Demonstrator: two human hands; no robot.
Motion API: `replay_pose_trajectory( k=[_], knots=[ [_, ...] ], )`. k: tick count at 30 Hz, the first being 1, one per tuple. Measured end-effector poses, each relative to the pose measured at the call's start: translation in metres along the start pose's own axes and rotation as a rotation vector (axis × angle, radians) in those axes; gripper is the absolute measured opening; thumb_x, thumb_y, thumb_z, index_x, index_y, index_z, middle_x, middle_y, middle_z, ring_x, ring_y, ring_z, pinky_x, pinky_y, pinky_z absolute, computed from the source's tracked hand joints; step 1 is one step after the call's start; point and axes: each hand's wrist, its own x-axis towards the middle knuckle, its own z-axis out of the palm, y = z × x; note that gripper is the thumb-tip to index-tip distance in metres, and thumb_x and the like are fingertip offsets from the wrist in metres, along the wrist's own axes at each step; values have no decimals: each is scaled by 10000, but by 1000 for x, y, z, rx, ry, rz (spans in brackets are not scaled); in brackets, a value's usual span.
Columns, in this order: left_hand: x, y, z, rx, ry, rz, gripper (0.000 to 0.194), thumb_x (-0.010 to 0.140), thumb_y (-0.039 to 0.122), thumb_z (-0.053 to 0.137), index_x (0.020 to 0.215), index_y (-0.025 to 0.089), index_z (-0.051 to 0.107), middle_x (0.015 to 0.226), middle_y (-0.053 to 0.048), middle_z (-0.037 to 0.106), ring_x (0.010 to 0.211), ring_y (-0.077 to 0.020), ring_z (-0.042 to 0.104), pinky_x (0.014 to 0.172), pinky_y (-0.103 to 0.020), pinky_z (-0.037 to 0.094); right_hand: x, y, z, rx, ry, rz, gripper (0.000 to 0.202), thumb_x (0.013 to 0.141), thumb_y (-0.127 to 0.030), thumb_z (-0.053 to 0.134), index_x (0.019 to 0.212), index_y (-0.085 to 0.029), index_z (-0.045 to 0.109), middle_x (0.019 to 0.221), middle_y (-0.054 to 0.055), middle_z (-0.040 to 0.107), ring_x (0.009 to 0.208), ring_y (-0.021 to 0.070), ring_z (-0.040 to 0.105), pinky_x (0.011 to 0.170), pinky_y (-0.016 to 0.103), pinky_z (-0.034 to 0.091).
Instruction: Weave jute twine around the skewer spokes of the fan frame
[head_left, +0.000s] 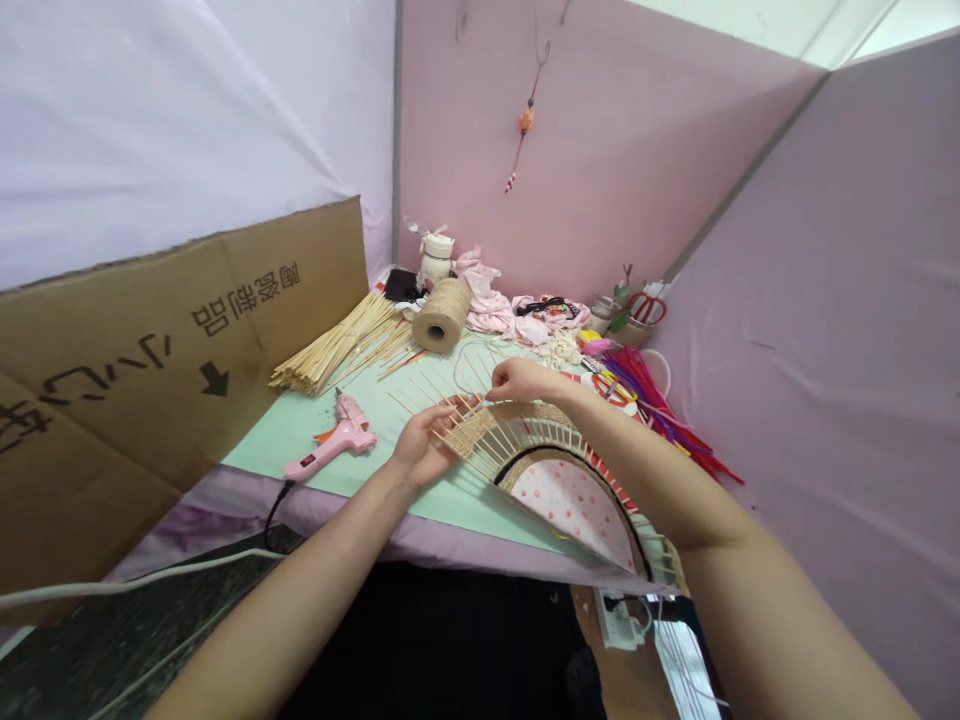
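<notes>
A half-round woven piece (pixel 574 505) lies tilted over the table's front edge. It has a white spotted fabric middle, a dark curved border, and thin wooden sticks fanning outward with twine woven between them. My left hand (pixel 429 440) grips its left end, fingers around the sticks and woven band. At the top of the band, my right hand (pixel 519 380) is closed in a pinch among the stick tips. A thin strand of twine (pixel 459 368) loops beside its fingers; the pinched part is hidden.
A pink glue gun (pixel 337 440) lies left of my left hand, its cord over the edge. Behind are a bundle of sticks (pixel 341 345), a twine spool (pixel 442 315) and pink cloth (pixel 487 300). Coloured pipe cleaners (pixel 660 400) lie right; a cardboard sheet (pixel 172 370) stands left.
</notes>
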Motion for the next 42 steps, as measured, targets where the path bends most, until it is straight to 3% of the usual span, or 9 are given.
replay_pose_trajectory(
  k=[8, 15, 22, 28, 36, 42],
  knots=[
    [-2, -1, 1, 13, -10, -4, 165, 779, 112, 546, 908, 124, 647, 1049, -90, 712, 866, -199, 685, 749, -323, 542, 3, -7, -2, -110, -74, 41, 237, 683, -418, 656, 710, -183, 656, 671, 8, 630, 634, 134, 535, 524, 240, 344],
    [-2, -2, 1, 76, -34, 35, 160, 773, 127, 563, 909, 131, 646, 1044, -85, 706, 846, -202, 683, 709, -324, 540, 4, -12, -8, -206, -64, 25, 285, 685, -462, 696, 725, -180, 679, 687, 28, 659, 645, 147, 554, 538, 252, 351],
    [0, -2, -1, 119, 19, 47, 177, 750, 131, 595, 917, 128, 654, 1009, -94, 710, 840, -200, 681, 705, -317, 538, 1, -16, -12, -183, -40, -6, 174, 676, -344, 735, 722, -183, 689, 670, 8, 651, 640, 132, 547, 568, 240, 357],
    [4, -3, -4, 166, 46, 70, 218, 716, 89, 597, 922, 131, 654, 958, -77, 701, 805, -190, 672, 692, -309, 538, 5, -9, -19, -115, 55, -55, 169, 706, -324, 728, 685, -163, 678, 616, -4, 608, 591, 105, 491, 554, 224, 341],
    [3, -3, -3, 148, 130, 99, 238, 691, 59, 610, 910, 142, 646, 791, -35, 675, 681, -144, 646, 639, -272, 524, 7, -13, -18, -163, -25, 11, 153, 689, -317, 717, 682, -167, 685, 617, -4, 611, 607, 119, 510, 554, 235, 353],
    [2, 2, -6, 135, 127, 34, 243, 735, 109, 602, 969, 105, 671, 942, -100, 712, 816, -190, 678, 711, -298, 552, 2, -6, -18, -138, -17, 37, 141, 694, -302, 698, 661, -170, 660, 591, -11, 586, 578, 112, 489, 532, 233, 343]
  ],
)
